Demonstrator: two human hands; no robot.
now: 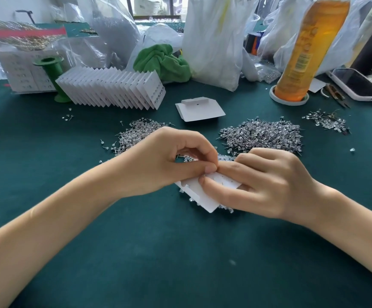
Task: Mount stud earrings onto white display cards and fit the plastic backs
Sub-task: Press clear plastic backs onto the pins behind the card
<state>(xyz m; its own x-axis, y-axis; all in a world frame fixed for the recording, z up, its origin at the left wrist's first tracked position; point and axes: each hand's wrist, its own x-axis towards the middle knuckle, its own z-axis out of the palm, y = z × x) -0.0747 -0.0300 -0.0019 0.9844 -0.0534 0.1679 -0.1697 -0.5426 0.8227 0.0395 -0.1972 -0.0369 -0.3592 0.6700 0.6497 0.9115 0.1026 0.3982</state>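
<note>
At the far left of the green felt table (pixel 47 152) we are seeing a clear box of filled cards (pixel 22 72) sitting behind a green spool (pixel 52 72), and just beside it a fanned row of finished display cards (pixel 113 90) is standing on edge. Nearer us, a heap of stud earrings (pixel 133 134) is lying behind our left hand (pixel 158 161), whose thumb and forefinger are curling together and pinching something too small to make out at the top edge of a white display card (pixel 205 194). That card is resting tilted over loose clear plastic backs (pixel 225 157) at the centre of the table, between both hands. A blank card (pixel 199 110) is lying on a dark block beyond it, with a green cloth (pixel 162 61) farther back. Our right hand (pixel 267 183) is holding the card, thumb on top and fingers curling underneath. Behind it a bigger pile of studs (pixel 262 135) is spreading out, with an orange bottle (pixel 307 52) standing in a tape ring and a phone (pixel 358 84) at the far right
</note>
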